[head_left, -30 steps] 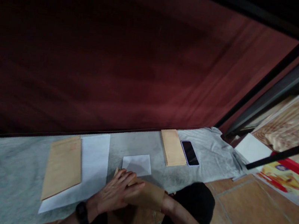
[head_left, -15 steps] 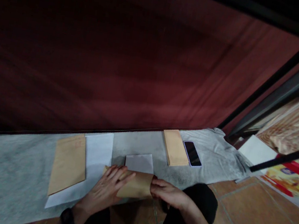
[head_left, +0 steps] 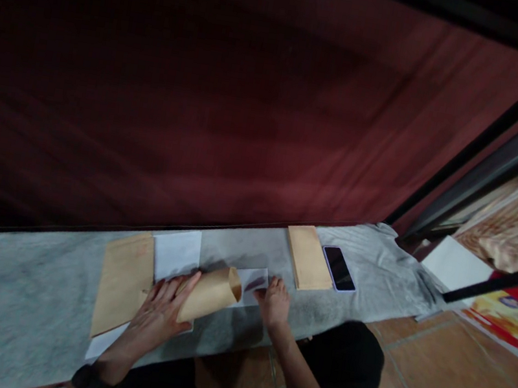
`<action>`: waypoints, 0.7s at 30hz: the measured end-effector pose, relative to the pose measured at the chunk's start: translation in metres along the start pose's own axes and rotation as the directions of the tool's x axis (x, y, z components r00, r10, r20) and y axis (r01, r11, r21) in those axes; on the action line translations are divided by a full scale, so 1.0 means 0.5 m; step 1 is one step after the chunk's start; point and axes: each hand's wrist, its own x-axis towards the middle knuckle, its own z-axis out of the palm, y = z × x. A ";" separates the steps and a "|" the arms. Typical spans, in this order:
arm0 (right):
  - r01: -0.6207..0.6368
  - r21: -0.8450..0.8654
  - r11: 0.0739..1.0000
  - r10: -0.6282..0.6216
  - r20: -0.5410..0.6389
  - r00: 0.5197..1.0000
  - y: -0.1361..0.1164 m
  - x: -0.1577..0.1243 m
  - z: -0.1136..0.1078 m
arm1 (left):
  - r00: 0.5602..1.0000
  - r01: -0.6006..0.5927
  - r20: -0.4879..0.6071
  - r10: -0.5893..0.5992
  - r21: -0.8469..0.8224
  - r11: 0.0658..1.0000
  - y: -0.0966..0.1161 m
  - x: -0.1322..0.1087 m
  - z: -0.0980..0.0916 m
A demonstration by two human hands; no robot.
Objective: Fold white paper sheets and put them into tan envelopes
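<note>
In the head view, a brown envelope [head_left: 209, 294] is held by the left hand [head_left: 166, 305], just above or on the grey tabletop [head_left: 2, 294]. The envelope is puffed up, and its round open end is turned to the right. The left end of a small white paper [head_left: 251, 282] is hidden behind it. The paper's right edge is reached by the right hand [head_left: 276, 303], whose fingers are bent; whether the paper is pinched cannot be told. More brown envelopes [head_left: 124, 284] are seen on the left. The step in hand seems to be the lining up of envelope and paper. For a next move, a light pinch on the paper's edge and a soft hold on the envelope seem needed, so the mouth is not squashed.
</note>
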 end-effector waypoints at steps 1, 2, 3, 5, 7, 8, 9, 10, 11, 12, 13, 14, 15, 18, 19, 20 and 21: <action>-0.008 -0.043 0.999 0.008 0.001 1.000 -0.005 -0.001 0.004 | 1.000 0.004 0.000 -0.004 -0.002 1.000 -0.001 -0.002 0.001; -0.016 -0.064 0.998 0.017 0.010 1.000 -0.008 -0.001 0.006 | 1.000 0.008 0.001 -0.008 -0.003 1.000 -0.003 -0.004 0.003; -0.025 -0.080 0.996 0.027 0.019 0.999 -0.009 0.000 0.007 | 1.000 0.011 0.004 -0.011 -0.003 1.000 -0.005 -0.006 0.005; -0.044 -0.069 0.997 0.046 0.032 0.998 -0.008 0.003 0.006 | 1.000 0.012 0.010 -0.012 -0.001 1.000 -0.008 -0.007 0.011; -0.048 0.000 0.999 0.048 0.037 0.998 -0.004 0.006 0.004 | 1.000 0.008 0.018 -0.008 0.001 1.000 -0.010 -0.008 0.016; -0.041 0.036 0.998 0.040 0.038 0.999 -0.001 0.007 0.003 | 1.000 0.006 0.024 -0.006 0.000 1.000 -0.011 -0.008 0.019; -0.028 0.071 0.997 0.025 0.039 0.999 0.002 0.009 0.002 | 0.999 0.006 0.032 -0.006 -0.003 1.000 -0.011 -0.008 0.021; -0.011 0.108 0.994 0.006 0.042 0.999 0.005 0.010 0.000 | 0.999 0.010 0.040 -0.010 -0.007 1.000 -0.011 -0.008 0.022; 0.006 0.150 0.989 -0.013 0.044 0.999 0.009 0.013 -0.004 | 0.999 0.017 0.047 -0.017 -0.013 1.000 -0.010 -0.008 0.022; 0.020 0.194 0.981 -0.030 0.044 0.999 0.014 0.016 -0.010 | 0.998 0.029 0.051 -0.028 -0.021 0.999 -0.009 -0.009 0.021; 0.030 0.240 0.970 -0.041 0.043 0.998 0.019 0.021 -0.018 | 0.998 0.044 0.052 -0.043 -0.030 0.999 -0.007 -0.009 0.020; 0.036 0.285 0.958 -0.049 0.040 0.998 0.026 0.025 -0.029 | 0.997 0.060 0.049 -0.058 -0.039 0.997 -0.005 -0.009 0.019; 0.039 0.323 0.945 -0.053 0.034 0.998 0.033 0.030 -0.042 | 0.996 0.074 0.042 -0.072 -0.049 0.996 -0.003 -0.009 0.018; 0.032 0.494 0.869 -0.034 -0.005 0.999 0.054 0.036 -0.096 | 0.996 0.085 0.022 -0.084 -0.083 0.993 0.001 -0.005 0.017; 0.018 0.617 0.787 -0.008 -0.019 1.000 0.058 0.035 -0.115 | 0.997 0.082 0.015 -0.080 -0.095 0.992 0.001 -0.002 0.018; 0.001 0.712 0.702 0.013 -0.014 1.000 0.061 0.032 -0.134 | 0.997 0.077 0.011 -0.076 -0.108 0.991 0.002 0.001 0.020; -0.011 0.774 0.633 0.023 -0.004 1.000 0.062 0.028 -0.150 | 0.997 0.072 0.010 -0.071 -0.121 0.990 0.003 0.004 0.023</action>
